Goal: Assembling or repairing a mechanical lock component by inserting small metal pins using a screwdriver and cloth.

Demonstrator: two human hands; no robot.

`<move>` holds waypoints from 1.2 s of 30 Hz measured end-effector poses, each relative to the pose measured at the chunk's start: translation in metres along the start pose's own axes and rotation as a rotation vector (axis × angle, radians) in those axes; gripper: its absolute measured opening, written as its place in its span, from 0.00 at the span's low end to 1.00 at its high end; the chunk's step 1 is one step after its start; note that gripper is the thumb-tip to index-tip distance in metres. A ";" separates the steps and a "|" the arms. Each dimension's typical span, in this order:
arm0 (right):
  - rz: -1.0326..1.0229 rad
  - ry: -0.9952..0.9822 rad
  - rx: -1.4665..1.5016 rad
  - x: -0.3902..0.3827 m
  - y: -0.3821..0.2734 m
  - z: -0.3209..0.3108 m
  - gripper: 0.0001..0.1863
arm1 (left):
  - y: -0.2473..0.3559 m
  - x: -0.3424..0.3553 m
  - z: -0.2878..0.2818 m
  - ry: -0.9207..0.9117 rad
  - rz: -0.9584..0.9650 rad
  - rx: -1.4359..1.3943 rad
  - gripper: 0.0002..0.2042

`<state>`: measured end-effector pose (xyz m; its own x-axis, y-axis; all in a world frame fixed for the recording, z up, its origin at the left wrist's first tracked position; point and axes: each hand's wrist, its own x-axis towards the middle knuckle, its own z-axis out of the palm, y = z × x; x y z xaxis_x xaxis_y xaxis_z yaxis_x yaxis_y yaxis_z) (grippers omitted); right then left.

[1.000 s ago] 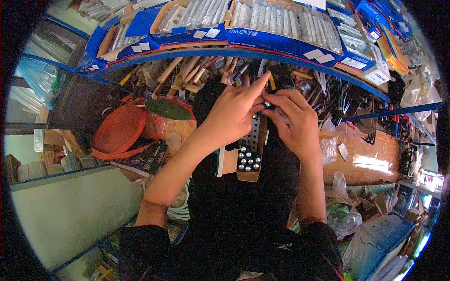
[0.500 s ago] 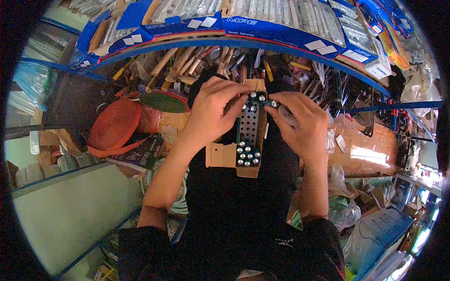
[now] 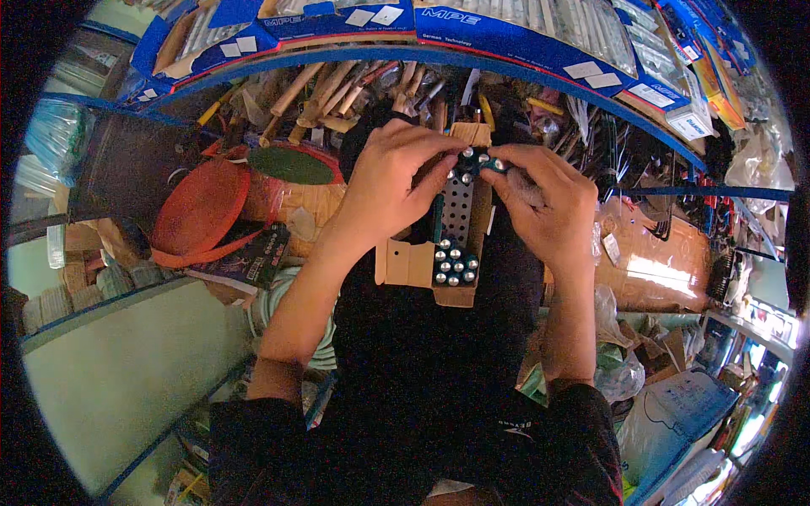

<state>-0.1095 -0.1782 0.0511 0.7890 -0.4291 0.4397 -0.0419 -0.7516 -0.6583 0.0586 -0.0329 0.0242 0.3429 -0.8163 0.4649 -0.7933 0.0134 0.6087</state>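
An open cardboard box (image 3: 458,295) rests on the dark-clothed lap, with a flap folded out left. It holds a perforated tray (image 3: 458,207) with several silver-topped, dark green cylinders (image 3: 456,266) at the near end and others at the far end. My left hand (image 3: 396,185) has thumb and forefinger closed on the box's far-left end, beside those cylinders. My right hand (image 3: 548,207) pinches a similar cylinder (image 3: 496,164) at the box's far-right corner; its fingertips partly hide it.
A blue shelf (image 3: 396,51) carries boxes of wrapped rods (image 3: 523,34) above many wooden handles (image 3: 287,101). A red coil (image 3: 194,215) and green oval (image 3: 291,164) lie left. A brown board (image 3: 654,249) stands right, with plastic bags and a blue carton (image 3: 675,426) below.
My left forefinger was raised earlier and is now bent over the box. My right hand has moved rightward, exposing more far-end cylinders. Box and hands sit slightly higher in view than half a second ago.
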 end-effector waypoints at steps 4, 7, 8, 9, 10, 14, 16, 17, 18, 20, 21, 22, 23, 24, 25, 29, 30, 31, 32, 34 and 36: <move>-0.003 -0.012 -0.028 0.002 0.000 -0.002 0.12 | -0.004 0.001 0.002 0.023 0.011 -0.021 0.09; -0.019 0.040 -0.069 0.003 -0.001 -0.005 0.13 | -0.005 0.002 -0.001 0.029 0.032 -0.029 0.08; -0.013 0.036 -0.069 0.003 -0.002 -0.006 0.13 | -0.006 0.002 0.000 0.025 0.027 -0.033 0.08; -0.006 0.034 -0.066 0.002 -0.003 -0.007 0.12 | -0.006 0.001 0.001 0.028 0.030 -0.031 0.08; 0.002 0.033 -0.064 0.000 -0.004 -0.007 0.12 | -0.006 0.001 0.002 0.031 0.034 -0.029 0.08; -0.102 0.052 -0.086 -0.006 -0.003 -0.002 0.12 | -0.003 -0.001 0.000 0.018 0.020 -0.025 0.07; -0.048 0.049 -0.089 -0.009 -0.005 -0.003 0.12 | -0.004 -0.002 0.002 0.004 0.009 -0.038 0.07; -0.037 0.043 -0.086 -0.009 -0.006 -0.004 0.12 | -0.004 -0.002 0.003 -0.009 0.003 -0.052 0.07; -0.054 0.038 -0.101 -0.008 -0.005 -0.004 0.12 | -0.006 -0.002 0.004 -0.018 -0.008 -0.058 0.07; -0.055 0.020 -0.109 -0.003 0.001 -0.002 0.13 | -0.012 0.001 0.007 0.040 0.096 0.049 0.08; -0.111 0.061 -0.121 -0.002 0.004 0.000 0.13 | -0.012 0.001 0.005 0.023 0.078 0.054 0.09; -0.169 0.102 -0.132 -0.002 0.005 0.000 0.13 | -0.012 0.002 0.002 -0.003 0.028 0.037 0.08; -0.155 0.091 -0.120 -0.002 0.006 -0.001 0.13 | -0.010 0.002 0.002 -0.042 -0.043 -0.007 0.10; -0.147 0.077 -0.113 -0.004 0.008 0.000 0.13 | -0.008 0.003 0.000 -0.073 -0.107 -0.046 0.12; -0.136 0.064 -0.142 -0.007 0.010 0.001 0.13 | -0.001 0.005 -0.003 -0.076 -0.123 -0.048 0.12; -0.099 0.015 -0.092 -0.014 0.015 0.010 0.12 | 0.004 0.005 -0.004 -0.113 -0.012 -0.037 0.08; -0.067 -0.028 -0.070 -0.015 0.017 0.011 0.12 | 0.001 0.005 -0.003 -0.125 0.063 -0.035 0.07; -0.070 -0.031 -0.067 -0.017 0.020 0.013 0.12 | 0.000 0.003 -0.003 -0.121 0.059 -0.032 0.07; -0.098 -0.045 -0.105 -0.017 0.025 0.015 0.11 | -0.001 0.002 -0.003 -0.113 0.086 -0.016 0.07; -0.132 -0.058 -0.145 -0.020 0.030 0.017 0.11 | -0.001 0.000 -0.003 -0.098 0.114 0.004 0.07; -0.100 -0.084 -0.105 -0.021 0.029 0.018 0.11 | -0.003 -0.003 -0.003 -0.107 0.084 -0.033 0.07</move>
<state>-0.1158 -0.1819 0.0116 0.8410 -0.3090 0.4441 -0.0209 -0.8387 -0.5441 0.0618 -0.0284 0.0227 0.2186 -0.8686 0.4448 -0.7994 0.1020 0.5920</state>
